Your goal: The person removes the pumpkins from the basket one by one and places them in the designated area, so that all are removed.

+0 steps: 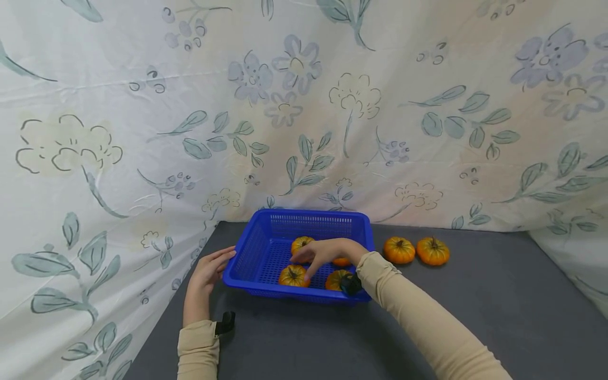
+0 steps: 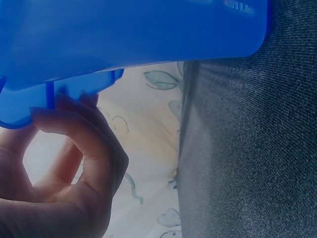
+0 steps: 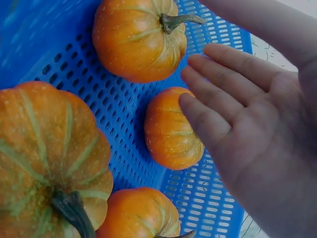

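Observation:
A blue plastic basket (image 1: 266, 287) with perforated walls holds several small orange pumpkins. At its left end my left hand (image 1: 209, 272) grips the rim; in the left wrist view the curled fingers (image 2: 94, 148) meet the rim's lip. My right hand (image 1: 328, 250) hovers inside the basket, fingers parted and nothing held. Below its fingertips is a front pumpkin (image 1: 290, 277), with another pumpkin (image 1: 300, 244) behind. In the right wrist view the straight fingers (image 3: 228, 89) overlap the edge of a pumpkin (image 3: 171, 131), and a larger-looking pumpkin (image 3: 44, 158) fills the lower left.
Two more pumpkins, one (image 1: 399, 250) beside the other (image 1: 433, 251), sit on the dark grey table (image 1: 499, 301) to the right of the basket. A floral cloth (image 1: 304, 132) hangs behind the table and along its left side.

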`<state>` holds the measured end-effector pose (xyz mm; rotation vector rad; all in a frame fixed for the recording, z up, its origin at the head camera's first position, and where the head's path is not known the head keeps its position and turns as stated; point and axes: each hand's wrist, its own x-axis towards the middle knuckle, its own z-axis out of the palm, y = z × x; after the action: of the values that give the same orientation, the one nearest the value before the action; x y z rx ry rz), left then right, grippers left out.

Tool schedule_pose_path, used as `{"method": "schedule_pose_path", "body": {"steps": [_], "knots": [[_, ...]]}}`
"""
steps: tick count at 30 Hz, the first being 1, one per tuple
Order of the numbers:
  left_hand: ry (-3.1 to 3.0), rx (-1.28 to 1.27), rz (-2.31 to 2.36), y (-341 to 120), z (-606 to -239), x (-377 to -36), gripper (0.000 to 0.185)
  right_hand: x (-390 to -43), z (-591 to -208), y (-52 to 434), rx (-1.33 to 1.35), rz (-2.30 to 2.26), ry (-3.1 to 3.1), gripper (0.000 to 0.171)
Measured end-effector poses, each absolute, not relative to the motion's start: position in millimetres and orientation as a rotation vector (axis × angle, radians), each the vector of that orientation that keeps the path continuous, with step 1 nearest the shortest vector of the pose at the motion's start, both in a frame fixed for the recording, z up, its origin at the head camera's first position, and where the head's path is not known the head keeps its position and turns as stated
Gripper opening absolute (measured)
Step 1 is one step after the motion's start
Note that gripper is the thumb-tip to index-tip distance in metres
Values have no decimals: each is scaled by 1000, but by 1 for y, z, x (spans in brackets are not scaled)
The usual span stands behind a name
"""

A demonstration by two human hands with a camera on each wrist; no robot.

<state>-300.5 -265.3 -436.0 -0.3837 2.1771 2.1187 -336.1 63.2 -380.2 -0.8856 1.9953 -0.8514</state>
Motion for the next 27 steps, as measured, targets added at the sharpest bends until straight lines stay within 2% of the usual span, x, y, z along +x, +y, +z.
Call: {"method": "schedule_pose_path", "body": {"steps": [27], "knots": [[2135, -365, 2130, -267, -433, -301, 58, -349, -394, 56, -853, -678, 2047, 73]]}}
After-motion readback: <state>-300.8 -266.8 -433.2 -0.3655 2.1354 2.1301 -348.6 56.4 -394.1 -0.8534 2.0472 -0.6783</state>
